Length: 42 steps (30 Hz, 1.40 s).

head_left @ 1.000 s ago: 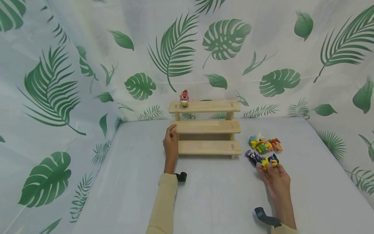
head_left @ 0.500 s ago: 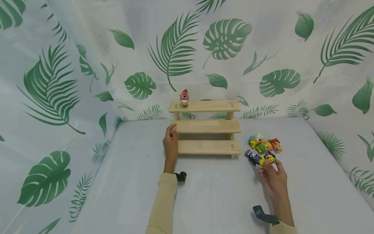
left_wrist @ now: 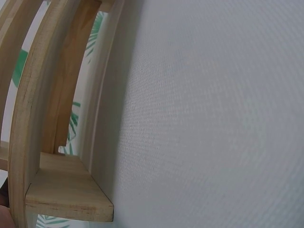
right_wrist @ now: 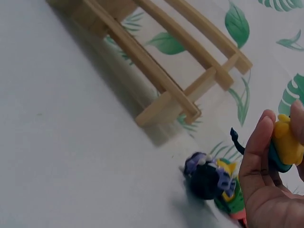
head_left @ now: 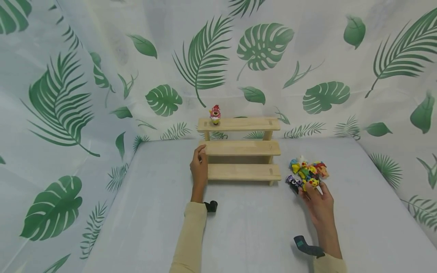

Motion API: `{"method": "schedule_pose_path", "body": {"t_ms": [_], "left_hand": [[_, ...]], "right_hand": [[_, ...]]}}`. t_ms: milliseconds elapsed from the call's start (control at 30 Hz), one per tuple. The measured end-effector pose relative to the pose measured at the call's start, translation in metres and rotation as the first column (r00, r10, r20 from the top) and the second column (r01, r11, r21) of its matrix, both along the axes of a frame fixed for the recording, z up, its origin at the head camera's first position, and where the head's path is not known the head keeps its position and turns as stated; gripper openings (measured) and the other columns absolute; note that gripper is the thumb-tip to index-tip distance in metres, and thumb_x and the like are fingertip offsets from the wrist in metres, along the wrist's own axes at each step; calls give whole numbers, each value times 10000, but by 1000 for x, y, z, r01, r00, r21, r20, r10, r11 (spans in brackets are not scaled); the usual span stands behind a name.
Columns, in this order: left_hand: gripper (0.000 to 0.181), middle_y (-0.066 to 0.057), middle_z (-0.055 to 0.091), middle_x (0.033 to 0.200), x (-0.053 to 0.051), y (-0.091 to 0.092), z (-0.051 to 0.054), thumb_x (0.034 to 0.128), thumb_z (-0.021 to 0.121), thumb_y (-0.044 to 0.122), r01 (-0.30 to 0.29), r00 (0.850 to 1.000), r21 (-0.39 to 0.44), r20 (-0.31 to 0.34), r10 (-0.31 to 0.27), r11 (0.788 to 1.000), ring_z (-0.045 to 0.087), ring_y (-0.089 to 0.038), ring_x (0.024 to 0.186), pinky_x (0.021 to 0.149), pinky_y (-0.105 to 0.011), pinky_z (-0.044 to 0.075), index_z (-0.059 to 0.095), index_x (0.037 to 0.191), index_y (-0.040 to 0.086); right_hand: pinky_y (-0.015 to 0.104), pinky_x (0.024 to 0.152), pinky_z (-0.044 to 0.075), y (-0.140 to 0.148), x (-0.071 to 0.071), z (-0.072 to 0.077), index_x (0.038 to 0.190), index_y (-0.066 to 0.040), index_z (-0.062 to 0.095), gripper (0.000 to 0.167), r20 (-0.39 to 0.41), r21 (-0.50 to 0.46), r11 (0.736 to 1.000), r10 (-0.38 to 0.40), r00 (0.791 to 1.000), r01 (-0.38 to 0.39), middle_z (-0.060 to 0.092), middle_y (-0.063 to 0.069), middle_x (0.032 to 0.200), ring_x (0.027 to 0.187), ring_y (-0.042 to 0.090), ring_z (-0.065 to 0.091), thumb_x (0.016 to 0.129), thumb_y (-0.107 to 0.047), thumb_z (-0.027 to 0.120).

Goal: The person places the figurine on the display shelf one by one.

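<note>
My left hand (head_left: 198, 166): holding the left end of the wooden shelf (head_left: 244, 171).
My right hand (head_left: 321, 208): pinching a yellow toy (right_wrist: 288, 142), right of the shelf, near the toy pile (head_left: 304, 173).
Pink toy (head_left: 215, 114): standing on the top step, left side.

My left fingers (head_left: 200, 148) are at the middle board's left end on the three-tier stand (head_left: 242, 148), which stands on the worktop (head_left: 249, 223) before the backdrop (head_left: 218, 89). The top figurine (head_left: 215, 115) stands at the upper board's left. Right of the stand lies the figurine pile (head_left: 303, 171); on its near side, my right fingers (head_left: 326, 190) hold another figurine (head_left: 312, 183), with the loose figurine (head_left: 293, 182) just left.
</note>
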<state>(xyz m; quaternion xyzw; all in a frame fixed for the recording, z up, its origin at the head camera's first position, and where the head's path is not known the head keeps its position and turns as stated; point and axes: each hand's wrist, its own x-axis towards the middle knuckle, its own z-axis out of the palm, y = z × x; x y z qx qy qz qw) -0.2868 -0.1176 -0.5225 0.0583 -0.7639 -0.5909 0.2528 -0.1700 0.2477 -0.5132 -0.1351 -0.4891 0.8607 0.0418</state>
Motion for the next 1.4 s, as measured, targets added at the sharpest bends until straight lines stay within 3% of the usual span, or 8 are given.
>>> {"method": "schedule_pose_path", "body": {"t_ms": [200, 400, 600, 767, 933, 1067, 1267, 1400], "left_hand": [[284, -71, 683, 1031, 1, 0, 0, 1049, 436, 360, 2, 1000, 13, 20, -2, 1000, 594, -164, 849, 863, -408, 522, 614, 1256, 282], [281, -75, 676, 962, -1, -1, -2, 1051, 437, 333, -5, 1000, 4, 5, 5, 1000, 564, -144, 788, 842, -408, 523, 617, 1259, 275], [276, -82, 679, 980, -1, -3, 0, 1051, 444, 315, -3, 1000, 0, 9, 3, 1000, 565, -148, 790, 858, -414, 526, 619, 1257, 262], [277, -80, 690, 1012, 0, -4, -1, 1048, 451, 318, -14, 1000, 2, -2, 14, 1000, 600, -172, 832, 876, -429, 530, 623, 1256, 255], [281, -63, 692, 1021, 2, -1, -4, 1046, 452, 341, -15, 1000, -2, 8, 15, 1000, 605, -161, 837, 880, -430, 532, 626, 1252, 260], [280, -82, 686, 993, 4, 2, -3, 1046, 457, 322, -14, 1000, 4, -1, 14, 1000, 594, -174, 815, 865, -441, 532, 628, 1251, 239], [275, -88, 698, 1060, 2, 3, 1, 1046, 463, 277, -19, 1000, 0, -21, 19, 1000, 628, -202, 887, 870, -445, 535, 634, 1249, 205], [272, -70, 700, 1125, 0, 2, 2, 1044, 468, 272, -26, 999, -7, -36, 26, 1000, 646, -207, 953, 880, -443, 538, 638, 1243, 201]], "right_hand": [[191, 805, 546, -7, -14, 7, 1559, -112, 220, 750, -46, 87, 995, 50, 998, -46, 601, -20, 1134, 942, 81, 705, 937, -90, 638], [179, 843, 531, -17, -33, 25, 1392, -35, 439, 479, -177, 231, 972, 89, 980, -47, 582, 18, 1142, 964, 71, 695, 951, -87, 620], [178, 828, 535, -34, -63, 63, 1285, -51, 543, 352, -309, 379, 925, 89, 947, 37, 570, 43, 1151, 961, 75, 702, 951, -120, 631], [188, 799, 549, -55, -96, 92, 1256, -46, 579, 347, -383, 384, 923, 117, 916, 43, 578, 31, 1123, 964, 99, 687, 923, -93, 666], [164, 799, 540, -77, -125, 105, 1154, -61, 624, 273, -404, 408, 912, 146, 903, 35, 601, 12, 1089, 927, 76, 670, 891, -16, 687], [135, 810, 524, -92, -147, 110, 1178, 27, 599, 294, -398, 536, 842, 194, 897, 56, 551, -15, 1100, 973, 61, 669, 899, -25, 679], [140, 836, 517, -108, -170, 117, 1235, 54, 580, 392, -409, 752, 637, 246, 879, 171, 595, 112, 1125, 1121, 319, 647, 903, -115, 704], [330, 882, 552, -115, -181, 117, 1208, 21, 606, 379, -414, 809, 544, 258, 873, 223, 654, 208, 1131, 1124, 349, 630, 888, -141, 728]]}}
